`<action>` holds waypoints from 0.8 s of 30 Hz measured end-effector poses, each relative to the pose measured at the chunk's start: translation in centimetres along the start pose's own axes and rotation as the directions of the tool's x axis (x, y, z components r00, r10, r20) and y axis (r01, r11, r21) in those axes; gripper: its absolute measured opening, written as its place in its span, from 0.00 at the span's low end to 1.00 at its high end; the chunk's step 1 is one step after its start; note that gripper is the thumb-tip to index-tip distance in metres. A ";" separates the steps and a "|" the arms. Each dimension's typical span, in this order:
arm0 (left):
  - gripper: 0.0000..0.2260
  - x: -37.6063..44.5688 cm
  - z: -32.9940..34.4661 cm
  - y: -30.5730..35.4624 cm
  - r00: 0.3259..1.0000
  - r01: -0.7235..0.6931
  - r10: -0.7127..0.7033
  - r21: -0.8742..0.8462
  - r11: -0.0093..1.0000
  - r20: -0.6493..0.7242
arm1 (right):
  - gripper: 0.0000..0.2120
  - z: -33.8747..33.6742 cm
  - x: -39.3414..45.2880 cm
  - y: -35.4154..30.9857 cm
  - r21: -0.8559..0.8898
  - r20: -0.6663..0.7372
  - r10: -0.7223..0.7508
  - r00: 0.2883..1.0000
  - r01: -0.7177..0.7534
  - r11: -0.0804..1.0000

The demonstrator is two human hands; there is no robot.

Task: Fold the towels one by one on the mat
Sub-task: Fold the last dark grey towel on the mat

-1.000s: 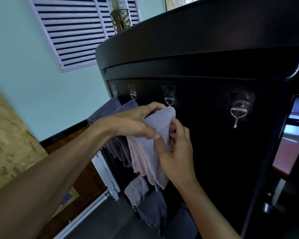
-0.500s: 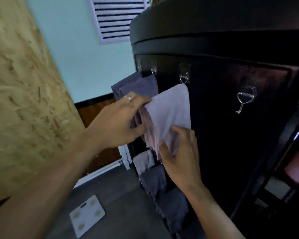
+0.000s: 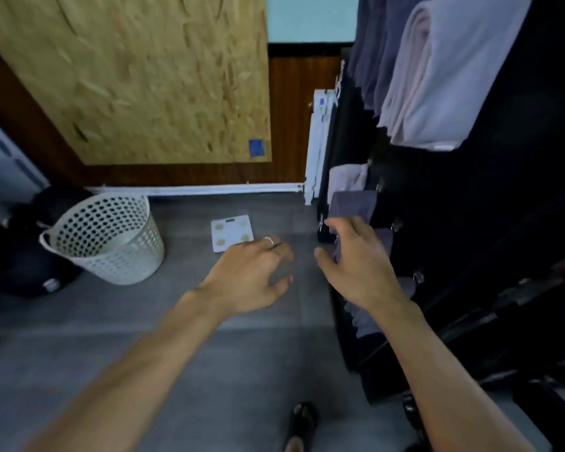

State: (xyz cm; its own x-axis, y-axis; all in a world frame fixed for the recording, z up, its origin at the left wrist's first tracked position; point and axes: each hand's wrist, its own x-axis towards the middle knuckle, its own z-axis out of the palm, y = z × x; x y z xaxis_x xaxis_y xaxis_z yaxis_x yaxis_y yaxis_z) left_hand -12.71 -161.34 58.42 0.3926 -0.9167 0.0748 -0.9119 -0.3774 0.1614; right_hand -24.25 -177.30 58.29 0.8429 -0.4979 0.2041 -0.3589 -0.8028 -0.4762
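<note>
A folded lavender towel hangs high on the side of a black cabinet, with darker purple towels hanging behind it. Lower down hang a pale towel and a grey-purple towel. My left hand hovers over the grey floor with loosely curled fingers and holds nothing. My right hand reaches toward the lower towels, fingers spread, partly covering a grey one; whether it touches the cloth is unclear. No mat is in view.
A white perforated laundry basket stands on the floor at left. A white bathroom scale lies near the wall. A chipboard panel leans on the wall. A shoe shows at the bottom.
Both hands have let go of the lavender towel, which stays hanging, and dropped toward the lower towels. The view has tilted down to the floor.
</note>
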 end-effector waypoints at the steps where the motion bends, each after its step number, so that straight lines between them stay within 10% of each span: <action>1: 0.18 -2.2 1.0 0.4 0.999 0.027 -0.027 -0.009 1.000 0.021 | 0.22 0.7 -1.5 -0.7 -0.025 0.047 -0.015 0.999 0.016 1.000; 14: 0.19 -30.4 8.5 9.5 0.916 0.395 -0.376 -0.154 0.905 0.139 | 0.21 6.5 -22.7 -8.0 -0.085 0.444 -0.168 0.880 0.228 0.970; 24: 0.18 -51.3 11.2 20.9 0.724 0.689 -0.667 -0.138 0.712 0.176 | 0.18 10.1 -39.3 -12.6 0.072 0.592 -0.408 0.695 0.458 0.886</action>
State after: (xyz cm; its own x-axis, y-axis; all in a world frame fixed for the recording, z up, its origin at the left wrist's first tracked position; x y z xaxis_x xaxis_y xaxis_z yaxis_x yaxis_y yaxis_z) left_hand -53.23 -123.70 46.96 0.8711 -0.4356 -0.2269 -0.3622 -0.8817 0.3022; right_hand -48.79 -144.31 47.64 0.9697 0.1752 -0.1701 0.0970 -0.9157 -0.3899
